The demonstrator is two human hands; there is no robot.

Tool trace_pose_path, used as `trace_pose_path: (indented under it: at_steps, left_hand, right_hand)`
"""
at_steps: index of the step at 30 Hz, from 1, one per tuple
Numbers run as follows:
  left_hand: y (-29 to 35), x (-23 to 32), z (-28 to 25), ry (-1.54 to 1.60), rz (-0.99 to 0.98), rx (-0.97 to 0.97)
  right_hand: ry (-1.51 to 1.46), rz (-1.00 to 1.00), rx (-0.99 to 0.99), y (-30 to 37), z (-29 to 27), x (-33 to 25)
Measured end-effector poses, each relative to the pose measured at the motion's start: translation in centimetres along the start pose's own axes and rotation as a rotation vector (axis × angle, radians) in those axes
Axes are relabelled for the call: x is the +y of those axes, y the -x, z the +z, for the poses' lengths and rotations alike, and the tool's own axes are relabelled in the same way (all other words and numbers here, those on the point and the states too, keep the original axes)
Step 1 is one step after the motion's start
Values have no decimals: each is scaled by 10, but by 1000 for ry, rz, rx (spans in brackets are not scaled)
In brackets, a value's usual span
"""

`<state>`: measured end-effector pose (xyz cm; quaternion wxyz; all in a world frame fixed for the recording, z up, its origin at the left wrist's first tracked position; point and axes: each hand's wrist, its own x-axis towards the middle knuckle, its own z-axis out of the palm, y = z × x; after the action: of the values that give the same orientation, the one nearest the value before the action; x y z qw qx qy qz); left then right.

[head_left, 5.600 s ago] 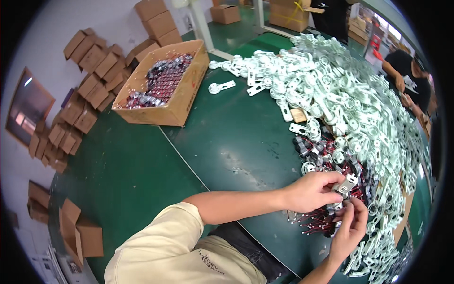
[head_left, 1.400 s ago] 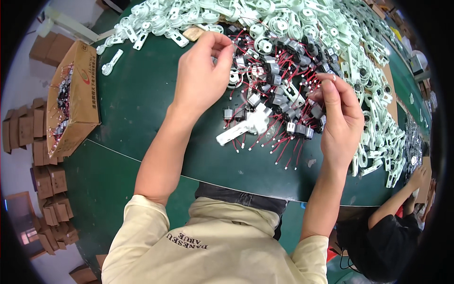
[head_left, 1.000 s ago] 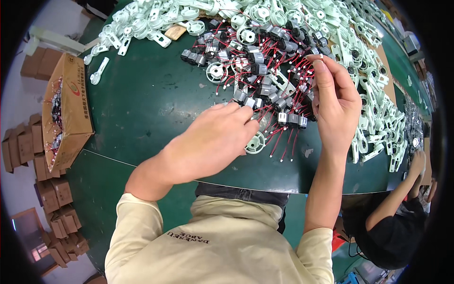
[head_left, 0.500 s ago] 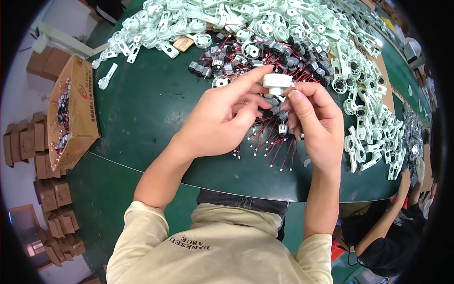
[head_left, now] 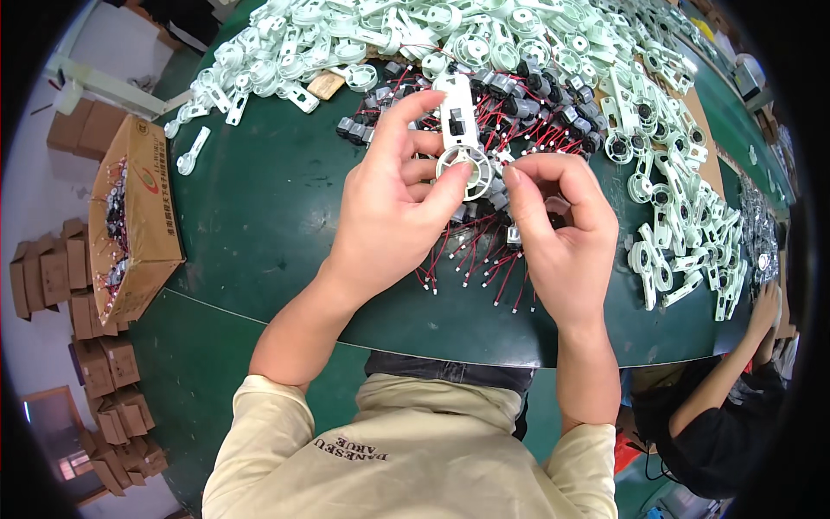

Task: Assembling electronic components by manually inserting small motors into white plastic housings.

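Observation:
My left hand (head_left: 380,203) grips a white plastic housing (head_left: 459,117), its flat slotted handle pointing away from me and its ring-shaped end towards me. The thumb presses on the ring and the fingers wrap behind. My right hand (head_left: 566,233) is closed just right of the ring, thumb and forefinger pinching a small white connector (head_left: 505,158); its other fingers are curled. Under both hands lies a heap of small grey-and-black motors (head_left: 523,105) with red wires (head_left: 488,264) ending in white plugs.
Pale green housings (head_left: 328,39) are piled along the far side, with more housings (head_left: 683,233) at right. A cardboard box (head_left: 143,208) of wired parts stands at left. One loose housing (head_left: 193,150) lies apart on the green table (head_left: 259,199). Another person's arm (head_left: 731,368) reaches in at right.
The white housing has turned from edge-on to showing its handle and open ring. My left hand has rolled with it, and my right fingertips have shifted slightly left beside the ring.

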<state>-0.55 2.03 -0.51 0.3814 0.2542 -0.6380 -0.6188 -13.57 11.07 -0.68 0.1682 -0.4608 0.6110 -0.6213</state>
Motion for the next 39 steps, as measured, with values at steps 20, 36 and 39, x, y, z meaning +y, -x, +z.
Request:
trace_pose_path:
  at_steps: [20, 36, 39]
  left_hand:
    - [5, 1, 3, 202, -102, -157]
    - [4, -1, 1, 288, -146, -229]
    - [6, -5, 0, 293, -137, -239]
  right_hand:
    - [238, -97, -33, 1, 2, 0]
    - [207, -121, -21, 1, 0, 0]
    - [213, -145, -34, 0, 0, -3]
